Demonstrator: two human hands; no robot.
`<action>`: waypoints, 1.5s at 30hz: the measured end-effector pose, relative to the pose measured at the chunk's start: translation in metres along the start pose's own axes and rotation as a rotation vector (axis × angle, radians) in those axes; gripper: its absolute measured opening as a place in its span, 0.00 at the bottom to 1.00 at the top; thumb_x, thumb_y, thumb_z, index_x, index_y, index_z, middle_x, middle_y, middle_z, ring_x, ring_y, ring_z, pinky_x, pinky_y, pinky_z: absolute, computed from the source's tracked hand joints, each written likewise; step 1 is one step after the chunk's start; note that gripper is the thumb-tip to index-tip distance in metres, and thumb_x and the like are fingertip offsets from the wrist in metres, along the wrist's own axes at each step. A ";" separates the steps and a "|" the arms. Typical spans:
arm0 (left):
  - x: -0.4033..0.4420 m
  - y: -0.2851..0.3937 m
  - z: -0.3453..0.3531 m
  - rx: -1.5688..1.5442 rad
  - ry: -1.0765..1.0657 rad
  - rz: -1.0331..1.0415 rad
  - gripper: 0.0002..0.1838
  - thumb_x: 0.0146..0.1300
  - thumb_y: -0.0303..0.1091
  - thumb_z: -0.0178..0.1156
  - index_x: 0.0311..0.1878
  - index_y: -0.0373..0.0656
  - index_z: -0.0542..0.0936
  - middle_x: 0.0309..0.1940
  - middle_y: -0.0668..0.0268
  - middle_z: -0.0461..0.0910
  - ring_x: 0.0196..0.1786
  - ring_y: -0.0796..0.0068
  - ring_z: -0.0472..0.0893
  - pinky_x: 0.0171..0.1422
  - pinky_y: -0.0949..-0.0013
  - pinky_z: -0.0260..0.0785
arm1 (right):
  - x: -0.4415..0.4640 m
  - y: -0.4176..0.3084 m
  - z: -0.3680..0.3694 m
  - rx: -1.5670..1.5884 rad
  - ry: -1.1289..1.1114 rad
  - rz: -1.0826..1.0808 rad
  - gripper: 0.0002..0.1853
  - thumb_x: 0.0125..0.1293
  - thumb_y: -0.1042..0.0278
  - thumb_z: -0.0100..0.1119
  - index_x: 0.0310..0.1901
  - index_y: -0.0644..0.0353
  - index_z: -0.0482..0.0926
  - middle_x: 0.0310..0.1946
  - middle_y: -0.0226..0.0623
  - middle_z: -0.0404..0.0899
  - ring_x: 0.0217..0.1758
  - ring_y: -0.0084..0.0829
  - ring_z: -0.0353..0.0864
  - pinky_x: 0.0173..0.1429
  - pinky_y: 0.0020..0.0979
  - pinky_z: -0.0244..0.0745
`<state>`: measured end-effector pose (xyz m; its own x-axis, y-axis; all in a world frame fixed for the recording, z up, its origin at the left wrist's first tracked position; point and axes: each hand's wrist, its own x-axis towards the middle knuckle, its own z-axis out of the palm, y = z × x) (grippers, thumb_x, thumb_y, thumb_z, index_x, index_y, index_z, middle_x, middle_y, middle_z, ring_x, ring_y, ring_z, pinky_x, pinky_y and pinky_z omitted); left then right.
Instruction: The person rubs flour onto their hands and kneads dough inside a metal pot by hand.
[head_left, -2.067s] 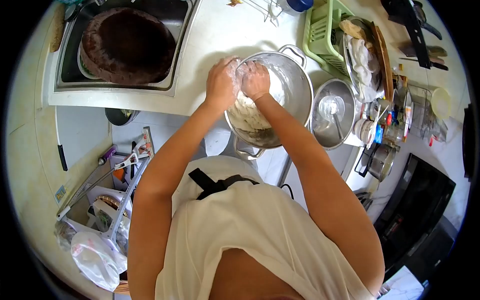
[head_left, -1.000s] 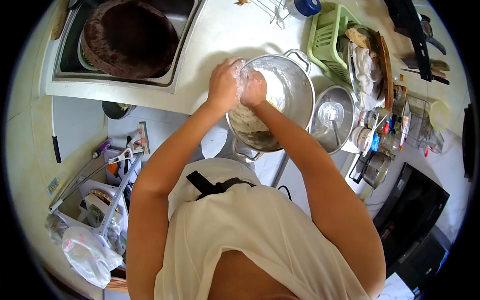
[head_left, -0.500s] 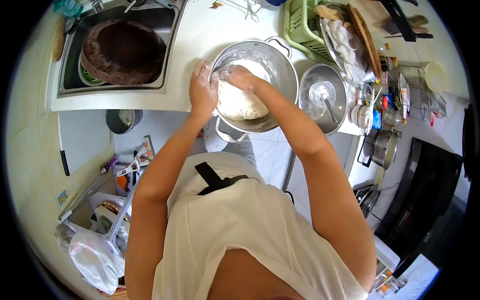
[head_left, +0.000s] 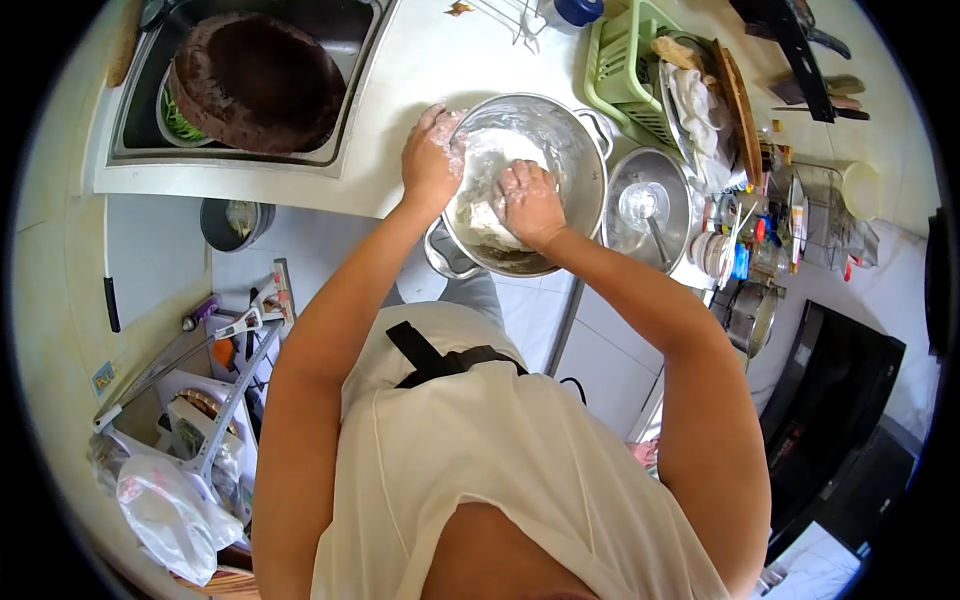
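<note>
The white surface (head_left: 425,60) holds a steel pot (head_left: 585,170) at its near edge, a steel bowl (head_left: 622,232) just right, a green basket (head_left: 613,72) far right.

I'm in a kitchen here: sink (head_left: 345,30) set into my bench (head_left: 400,75), knives (head_left: 835,100) on the wall, green dish rack (head_left: 622,75) beside it.

No text can be read (nor any label or number).

L arm (head_left: 345,295) & R arm (head_left: 640,295) reach fwd. L hand (head_left: 433,158) w/ fingers (head_left: 430,116) fwd; R hand (head_left: 532,205) palm down, fingers bent; both smeared white.
</note>
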<state>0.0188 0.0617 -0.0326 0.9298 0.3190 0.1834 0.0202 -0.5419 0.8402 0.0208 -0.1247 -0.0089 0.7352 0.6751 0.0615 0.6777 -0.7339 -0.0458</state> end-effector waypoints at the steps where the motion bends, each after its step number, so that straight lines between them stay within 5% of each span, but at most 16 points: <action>1: 0.001 0.002 -0.002 0.011 0.009 0.010 0.15 0.58 0.29 0.58 0.49 0.43 0.81 0.57 0.56 0.74 0.56 0.52 0.74 0.62 0.58 0.66 | 0.002 -0.004 0.012 0.016 0.059 -0.062 0.11 0.57 0.60 0.56 0.38 0.57 0.79 0.43 0.40 0.78 0.49 0.42 0.75 0.58 0.45 0.66; 5: -0.002 0.003 -0.002 -0.002 0.015 0.017 0.16 0.56 0.26 0.58 0.50 0.43 0.81 0.57 0.55 0.74 0.57 0.50 0.73 0.62 0.55 0.65 | 0.014 -0.004 0.029 0.041 -0.052 -0.192 0.13 0.55 0.59 0.58 0.39 0.56 0.80 0.43 0.39 0.79 0.49 0.39 0.75 0.56 0.42 0.67; 9: 0.000 0.009 -0.009 -0.033 -0.020 0.022 0.17 0.55 0.26 0.59 0.50 0.41 0.80 0.57 0.54 0.74 0.57 0.50 0.73 0.63 0.55 0.64 | 0.037 -0.001 0.046 0.103 0.089 -0.268 0.10 0.53 0.61 0.59 0.36 0.53 0.81 0.38 0.37 0.80 0.45 0.36 0.76 0.51 0.39 0.68; 22: -0.011 0.013 -0.006 -0.093 -0.016 -0.098 0.17 0.62 0.31 0.55 0.53 0.39 0.77 0.57 0.52 0.74 0.58 0.50 0.72 0.64 0.57 0.63 | 0.077 0.007 0.073 0.069 0.218 -0.099 0.12 0.58 0.55 0.55 0.34 0.53 0.81 0.35 0.38 0.82 0.43 0.37 0.78 0.54 0.40 0.69; 27: -0.013 0.005 -0.006 0.037 -0.053 -0.131 0.17 0.63 0.33 0.55 0.53 0.36 0.77 0.57 0.52 0.73 0.59 0.51 0.72 0.65 0.59 0.63 | 0.078 0.005 0.034 0.242 -0.292 0.120 0.20 0.68 0.47 0.45 0.45 0.54 0.78 0.41 0.43 0.83 0.51 0.44 0.80 0.53 0.45 0.72; 31: -0.014 0.004 -0.003 0.047 -0.026 -0.086 0.18 0.66 0.36 0.55 0.53 0.33 0.77 0.59 0.50 0.72 0.61 0.51 0.71 0.67 0.59 0.61 | 0.054 0.010 -0.008 0.240 -0.421 0.074 0.21 0.71 0.48 0.40 0.46 0.54 0.78 0.33 0.47 0.83 0.37 0.46 0.83 0.43 0.42 0.78; 32: -0.014 0.003 -0.002 0.042 -0.026 -0.086 0.19 0.66 0.37 0.54 0.54 0.32 0.76 0.59 0.49 0.72 0.62 0.51 0.71 0.67 0.59 0.61 | 0.049 0.006 -0.019 0.049 -0.630 0.065 0.17 0.70 0.53 0.43 0.46 0.53 0.78 0.31 0.47 0.83 0.35 0.46 0.83 0.43 0.44 0.78; 34: -0.013 0.004 -0.002 0.041 -0.007 -0.074 0.17 0.66 0.35 0.54 0.52 0.33 0.77 0.58 0.50 0.73 0.61 0.51 0.71 0.67 0.59 0.62 | 0.031 -0.002 -0.028 -0.003 -0.685 0.141 0.13 0.66 0.57 0.48 0.45 0.53 0.78 0.37 0.46 0.82 0.41 0.44 0.82 0.45 0.44 0.77; 37: -0.014 0.008 -0.004 0.023 -0.003 -0.088 0.14 0.63 0.32 0.54 0.48 0.34 0.78 0.58 0.52 0.73 0.60 0.50 0.71 0.65 0.56 0.62 | 0.011 -0.004 0.001 0.043 -0.103 -0.153 0.12 0.59 0.61 0.54 0.42 0.55 0.78 0.39 0.47 0.79 0.46 0.42 0.79 0.51 0.43 0.74; 40: -0.014 0.013 -0.008 0.049 -0.011 -0.095 0.14 0.63 0.32 0.54 0.48 0.34 0.78 0.58 0.52 0.73 0.59 0.50 0.72 0.64 0.55 0.63 | 0.014 -0.009 0.022 0.062 -0.023 -0.301 0.11 0.57 0.61 0.55 0.40 0.54 0.78 0.44 0.38 0.77 0.51 0.39 0.75 0.56 0.40 0.70; 45: -0.013 0.011 -0.006 0.003 0.015 -0.065 0.14 0.60 0.28 0.56 0.48 0.34 0.79 0.57 0.52 0.74 0.57 0.49 0.73 0.63 0.55 0.64 | 0.032 0.000 0.040 0.151 0.029 -0.299 0.10 0.55 0.59 0.56 0.36 0.54 0.79 0.39 0.37 0.78 0.47 0.37 0.76 0.53 0.38 0.68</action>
<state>0.0050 0.0561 -0.0228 0.9210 0.3649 0.1365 0.0809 -0.5218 0.8492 0.0451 -0.1002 -0.0468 0.5038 0.8551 0.1225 0.8597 -0.4824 -0.1681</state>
